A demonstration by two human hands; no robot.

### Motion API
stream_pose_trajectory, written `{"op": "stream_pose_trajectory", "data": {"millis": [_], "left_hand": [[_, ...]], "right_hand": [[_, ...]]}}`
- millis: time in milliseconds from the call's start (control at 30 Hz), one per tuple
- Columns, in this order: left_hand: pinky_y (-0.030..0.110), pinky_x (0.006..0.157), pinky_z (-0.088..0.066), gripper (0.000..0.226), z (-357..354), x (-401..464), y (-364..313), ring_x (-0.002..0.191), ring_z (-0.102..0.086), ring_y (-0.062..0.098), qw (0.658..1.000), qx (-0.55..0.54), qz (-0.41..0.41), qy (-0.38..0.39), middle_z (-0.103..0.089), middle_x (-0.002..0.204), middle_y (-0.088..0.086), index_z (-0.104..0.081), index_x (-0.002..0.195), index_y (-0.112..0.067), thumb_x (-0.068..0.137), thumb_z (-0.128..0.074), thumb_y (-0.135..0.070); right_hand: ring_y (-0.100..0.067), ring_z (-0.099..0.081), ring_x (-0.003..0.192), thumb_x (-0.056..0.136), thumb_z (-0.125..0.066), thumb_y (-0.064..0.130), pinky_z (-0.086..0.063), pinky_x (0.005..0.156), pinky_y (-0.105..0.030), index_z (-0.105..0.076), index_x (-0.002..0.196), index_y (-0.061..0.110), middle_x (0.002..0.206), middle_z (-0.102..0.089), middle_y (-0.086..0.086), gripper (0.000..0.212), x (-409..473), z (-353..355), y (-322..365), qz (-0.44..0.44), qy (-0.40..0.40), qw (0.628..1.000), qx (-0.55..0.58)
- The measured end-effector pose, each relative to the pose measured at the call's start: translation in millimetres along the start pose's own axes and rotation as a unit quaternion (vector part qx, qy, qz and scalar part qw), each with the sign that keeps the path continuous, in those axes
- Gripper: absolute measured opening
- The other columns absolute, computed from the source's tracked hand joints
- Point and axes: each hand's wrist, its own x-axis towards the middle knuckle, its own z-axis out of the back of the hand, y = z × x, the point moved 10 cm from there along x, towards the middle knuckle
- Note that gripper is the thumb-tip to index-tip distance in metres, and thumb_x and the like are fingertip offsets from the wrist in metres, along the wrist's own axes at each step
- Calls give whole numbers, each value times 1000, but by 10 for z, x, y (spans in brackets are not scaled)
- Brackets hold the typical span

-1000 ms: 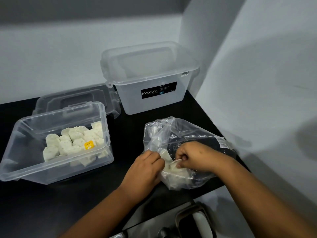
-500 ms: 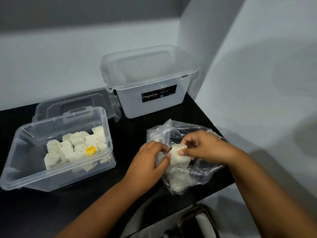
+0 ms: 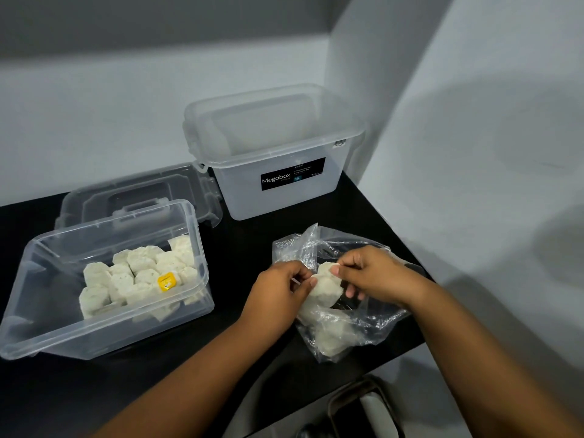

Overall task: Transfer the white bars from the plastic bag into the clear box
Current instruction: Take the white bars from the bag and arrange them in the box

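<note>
A crumpled clear plastic bag [image 3: 376,324] lies on the black counter at the right. A white bar [image 3: 325,287] sticks out of its mouth. My right hand [image 3: 373,276] pinches the bar's top end and my left hand [image 3: 278,295] grips its left side together with the bag's edge. More white bars [image 3: 331,339] show through the plastic lower in the bag. At the left stands the open clear box [image 3: 189,235] with several white bars [image 3: 136,279] packed in it, one bearing a yellow sticker.
The clear box's lid [image 3: 132,191] lies behind it. A bigger lidded Megabox container [image 3: 275,147] stands at the back against the wall. The counter's front edge runs just below the bag; a dark framed object [image 3: 363,409] sits beneath it. A wall rises at the right.
Both hands have drawn one white bar up out of the bag's mouth, where a second ago they were reaching into the bag. The bag has lifted and opened a little.
</note>
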Motion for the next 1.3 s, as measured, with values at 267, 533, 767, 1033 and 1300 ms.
{"op": "stream_pose_trajectory", "data": {"millis": [267,533,767,1033,1300], "left_hand": [[15,66,-48,6,269,63,-198,71,-60,0,999,21,-30,12,-64,78,-11,-64,86,-24,90,-63,-30],[13,59,-45,5,1227,13,-404,65,-62,2,997,55,-36,-29,-67,70,-10,-67,84,-27,88,-66,-29],[25,59,-45,8,2261,-195,-133,62,-63,3,988,130,-6,-85,-66,66,-10,-65,79,-27,86,-68,-30],[32,67,-54,7,3114,-514,521,70,-63,5,967,220,65,-113,-66,74,-11,-69,87,-24,86,-68,-31],[27,64,-52,3,3420,-790,1062,71,-59,1,964,216,115,-104,-64,76,-13,-66,86,-31,86,-67,-34]], "right_hand": [[-7,-66,63,90,-65,28,-50,64,-23,-72,88,21,68,-69,2,10,-113,354,412,70,-95,987,-113],[-8,-68,61,89,-66,28,-54,61,-28,-69,88,24,70,-69,2,5,-117,390,1223,157,-75,983,-61],[-8,-67,60,90,-66,23,-52,59,-27,-67,89,16,66,-66,4,7,184,-119,2120,217,0,976,-27],[-13,-68,60,91,-64,12,-54,60,-32,-63,92,12,65,-64,4,2,615,-1214,2999,263,96,958,-64],[-15,-74,77,92,-56,13,-56,71,-34,-56,96,16,87,-65,-2,5,790,-2243,2938,205,238,909,-274]]}}
